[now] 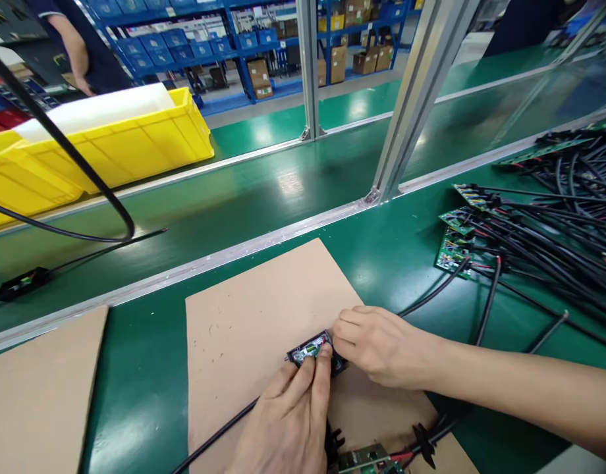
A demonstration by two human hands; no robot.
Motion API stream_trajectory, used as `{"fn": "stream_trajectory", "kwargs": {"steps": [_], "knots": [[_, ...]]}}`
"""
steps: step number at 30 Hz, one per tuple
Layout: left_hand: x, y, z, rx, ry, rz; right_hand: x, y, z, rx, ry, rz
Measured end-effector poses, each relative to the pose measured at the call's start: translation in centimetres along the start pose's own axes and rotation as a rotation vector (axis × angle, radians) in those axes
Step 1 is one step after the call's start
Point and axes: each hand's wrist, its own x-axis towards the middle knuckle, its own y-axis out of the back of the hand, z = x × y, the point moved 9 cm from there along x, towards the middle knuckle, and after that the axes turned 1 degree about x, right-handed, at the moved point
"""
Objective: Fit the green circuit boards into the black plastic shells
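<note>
A small open black plastic case (338,366) with a green circuit board (310,349) in it rests on a cardboard sheet (248,329). My left hand (290,418) holds the case, its fingertips pressing on the board. At the case's right end, my right hand (382,345) is closed with fingers bent; a black cable (434,293) comes out behind it. What its fingertips grip is mostly hidden. Another black cable (224,428) runs from beneath my left hand to the lower left. Close to my left wrist lies another circuit board (365,457) with a cable.
Many circuit boards with black cables (545,243) are heaped at right on the green bench. A metal post (412,99) rises from the metal rail. Beyond it are a black cased unit (24,283) and yellow bins (135,145). Two people stand behind.
</note>
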Motion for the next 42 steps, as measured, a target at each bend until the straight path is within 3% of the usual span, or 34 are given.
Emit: {"fn": "stream_trajectory", "kwargs": {"steps": [6, 13, 17, 20, 24, 26, 30, 32, 34, 36, 38, 40, 42], "knots": [[0.3, 2.1, -0.9, -0.182, 0.072, -0.004, -0.4, -0.1, 0.6, -0.021, -0.002, 0.067], [-0.3, 0.2, -0.6, -0.159, 0.095, -0.064, -0.2, -0.1, 0.7, -0.005, -0.044, 0.08], [-1.3, 0.9, -2.5, -0.286, 0.187, -0.021, -0.6, 0.4, 1.3, 0.074, -0.071, 0.101], [-2.4, 1.1, -5.3, -0.303, 0.369, 0.073, -0.1, 2.0, 1.2, 0.116, -0.072, 0.172], [-2.1, 2.6, -10.0, -0.264, 0.429, 0.091, 3.3, 5.3, 2.7, -0.026, -0.138, 0.191], [-1.3, 4.6, -14.3, -0.185, 0.453, 0.067, 5.5, 7.3, 6.0, -0.159, -0.233, 0.123], [0.3, 8.0, -25.7, 0.029, 0.617, -0.016, 8.4, 12.4, 15.3, -0.276, -0.413, 0.134], [0.6, 8.1, -29.9, 0.062, 0.683, -0.013, 8.5, 14.1, 19.3, -0.32, -0.515, 0.158], [0.1, 6.9, -31.6, 0.075, 0.73, 0.006, 7.8, 14.5, 21.3, -0.337, -0.601, 0.183], [-1.1, 5.1, -30.2, 0.058, 0.729, 0.019, 6.8, 13.6, 20.5, -0.314, -0.63, 0.181], [-2.7, 3.7, -26.0, 0.004, 0.677, 0.018, 5.7, 11.3, 16.9, -0.25, -0.575, 0.127], [-4.4, 2.9, -20.0, -0.087, 0.603, -0.003, 4.3, 8.3, 10.8, -0.131, -0.432, 0.014], [-5.4, 2.4, -13.2, -0.293, 0.485, -0.06, 2.6, 5.0, 3.1, 0.132, -0.188, -0.147]]}}
